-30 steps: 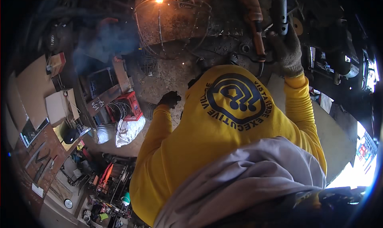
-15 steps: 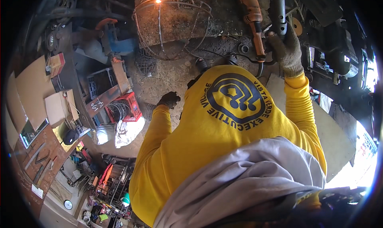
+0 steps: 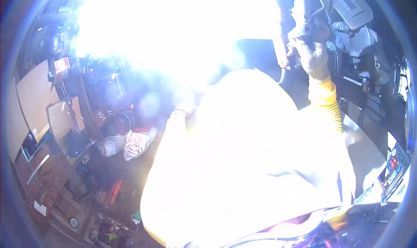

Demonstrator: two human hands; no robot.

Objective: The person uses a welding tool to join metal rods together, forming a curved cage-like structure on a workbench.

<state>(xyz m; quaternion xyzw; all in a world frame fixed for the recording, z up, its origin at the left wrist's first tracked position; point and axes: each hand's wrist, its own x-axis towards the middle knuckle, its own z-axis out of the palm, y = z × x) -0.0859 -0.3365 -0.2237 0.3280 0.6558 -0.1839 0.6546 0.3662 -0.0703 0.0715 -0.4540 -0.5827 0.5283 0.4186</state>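
A blinding white welding glare [image 3: 173, 31] fills the top middle of the head view and washes out my yellow shirt [image 3: 243, 161]. My right hand [image 3: 312, 53], in a pale knit glove, is raised at the upper right and closed around an upright dark metal bar [image 3: 304, 13]. My left hand [image 3: 181, 110] reaches forward at the centre left. It is almost lost in the glare, so its grip does not show. Whatever lies under the flash is hidden.
A white bag [image 3: 130, 144] lies on the floor at the left, beside flat cardboard sheets [image 3: 32, 96]. Tools and small parts clutter the lower left [image 3: 108, 196]. Grey machinery [image 3: 347, 9] stands at the upper right, and a pale slab [image 3: 369, 161] lies at the right.
A small spark on a wire frame has burst into a huge flash that hides the frame and the floor around it. Both arms stay about where they were.
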